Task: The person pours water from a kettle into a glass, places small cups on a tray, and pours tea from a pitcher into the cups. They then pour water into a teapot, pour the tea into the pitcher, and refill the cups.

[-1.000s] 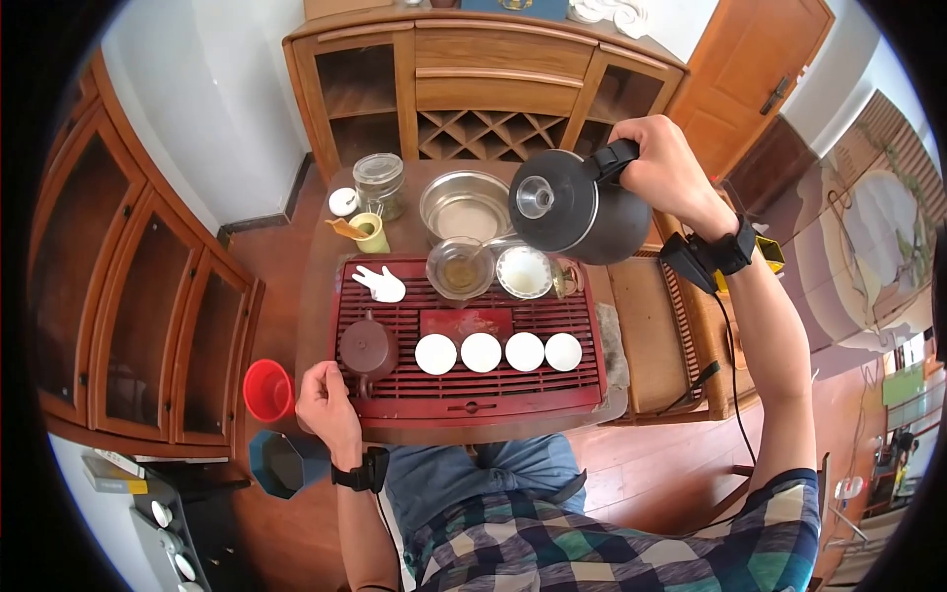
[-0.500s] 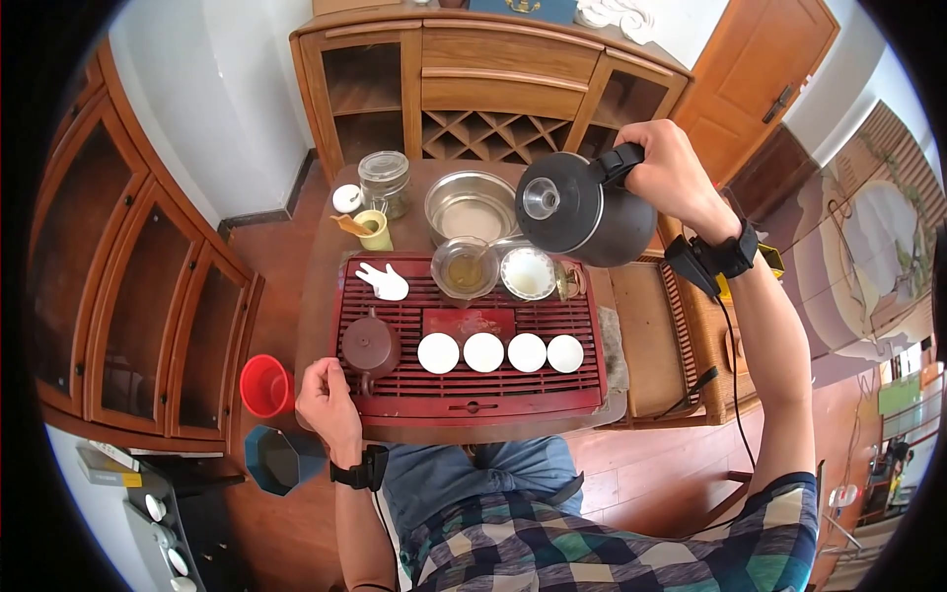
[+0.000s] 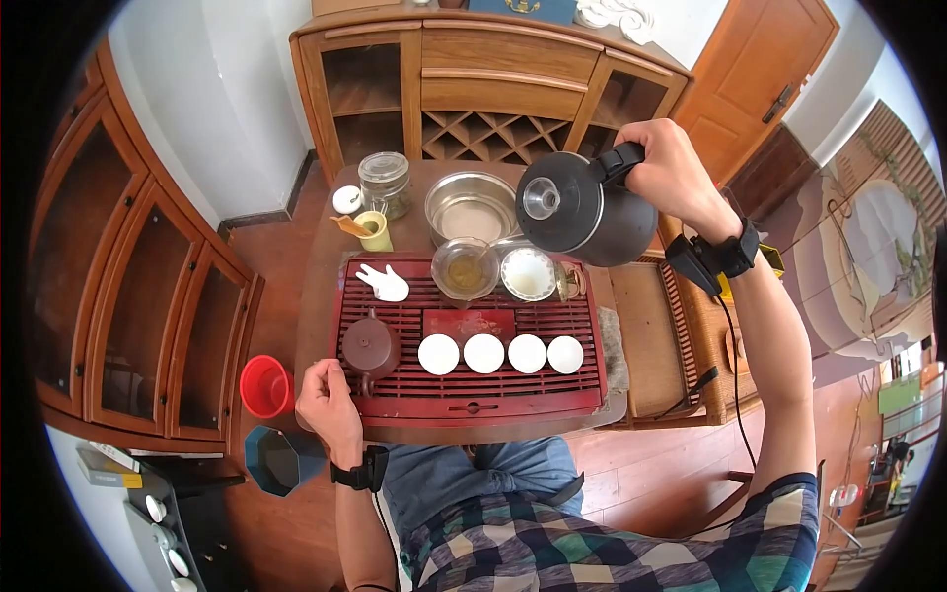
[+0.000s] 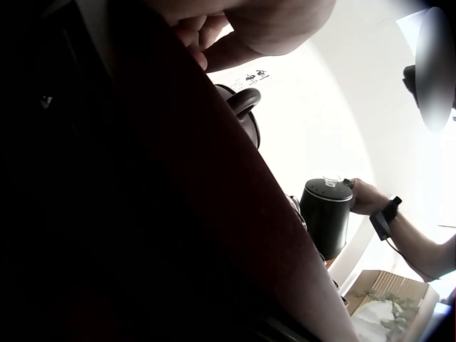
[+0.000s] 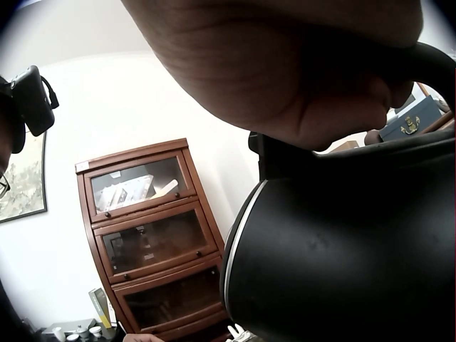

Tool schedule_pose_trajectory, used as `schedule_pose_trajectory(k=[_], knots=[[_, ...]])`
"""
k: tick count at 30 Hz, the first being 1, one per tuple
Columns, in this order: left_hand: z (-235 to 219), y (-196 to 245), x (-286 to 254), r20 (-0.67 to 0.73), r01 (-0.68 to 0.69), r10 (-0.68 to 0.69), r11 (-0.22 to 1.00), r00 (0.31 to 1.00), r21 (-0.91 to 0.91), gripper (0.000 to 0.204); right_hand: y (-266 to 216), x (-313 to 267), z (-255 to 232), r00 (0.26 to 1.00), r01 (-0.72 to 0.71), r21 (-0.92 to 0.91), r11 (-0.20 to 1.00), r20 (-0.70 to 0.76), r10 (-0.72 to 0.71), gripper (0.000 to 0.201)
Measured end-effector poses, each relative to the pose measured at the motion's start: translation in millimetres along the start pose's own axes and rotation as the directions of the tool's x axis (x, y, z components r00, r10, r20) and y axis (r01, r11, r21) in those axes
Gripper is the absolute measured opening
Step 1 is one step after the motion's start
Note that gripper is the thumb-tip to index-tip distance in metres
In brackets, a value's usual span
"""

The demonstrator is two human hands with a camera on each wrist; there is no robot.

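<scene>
My right hand point(image 3: 671, 176) grips the handle of a black kettle point(image 3: 617, 225), tilted with its spout over a glass bowl point(image 3: 465, 268) of yellowish liquid. In the right wrist view the hand point(image 5: 285, 78) is wrapped round the handle above the kettle body point(image 5: 342, 249). My left hand point(image 3: 329, 403) rests at the front left edge of the red tea tray point(image 3: 464, 407), its fingers loosely curled with nothing in them. Beside it stands a brown teapot point(image 3: 370, 345). Several white cups point(image 3: 483, 353) form a row on the tray, and a white lidded bowl point(image 3: 528, 273) sits behind them.
Behind the tray are a steel basin point(image 3: 471, 202), a glass jar point(image 3: 384, 183) and a green holder point(image 3: 373, 232) with wooden tools. A white hand figurine point(image 3: 383, 283) lies on the tray's back left. A red bin point(image 3: 266, 387) stands left of the table, a woven chair point(image 3: 651, 335) to the right.
The whole view has shifted slightly, with the kettle still tilted over the glass bowl. Both hands keep nearly the same places relative to the tray.
</scene>
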State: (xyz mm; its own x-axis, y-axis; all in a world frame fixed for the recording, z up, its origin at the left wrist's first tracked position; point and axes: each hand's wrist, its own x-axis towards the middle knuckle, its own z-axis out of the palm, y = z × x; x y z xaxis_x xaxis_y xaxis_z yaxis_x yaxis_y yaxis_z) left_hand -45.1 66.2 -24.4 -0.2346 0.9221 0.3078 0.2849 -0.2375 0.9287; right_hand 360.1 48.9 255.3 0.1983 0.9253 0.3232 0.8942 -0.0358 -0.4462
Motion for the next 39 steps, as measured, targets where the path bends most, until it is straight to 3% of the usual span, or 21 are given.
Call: schedule_pose_trajectory(k=[11, 39], knots=[[0.1, 0.4, -0.2, -0.003, -0.001, 0.001, 1.0, 1.0, -0.002, 0.01, -4.6, 0.3, -0.4, 0.998, 0.055, -0.049, 0.997, -0.009, -0.056, 0.02], [-1.7, -1.4, -0.1, 0.01, 0.018, -0.018, 0.999, 1.0, 0.029, 0.011, -2.3, 1.4, 0.8, 1.0, 0.022, -0.044, 0.999, 0.009, -0.021, 0.023]])
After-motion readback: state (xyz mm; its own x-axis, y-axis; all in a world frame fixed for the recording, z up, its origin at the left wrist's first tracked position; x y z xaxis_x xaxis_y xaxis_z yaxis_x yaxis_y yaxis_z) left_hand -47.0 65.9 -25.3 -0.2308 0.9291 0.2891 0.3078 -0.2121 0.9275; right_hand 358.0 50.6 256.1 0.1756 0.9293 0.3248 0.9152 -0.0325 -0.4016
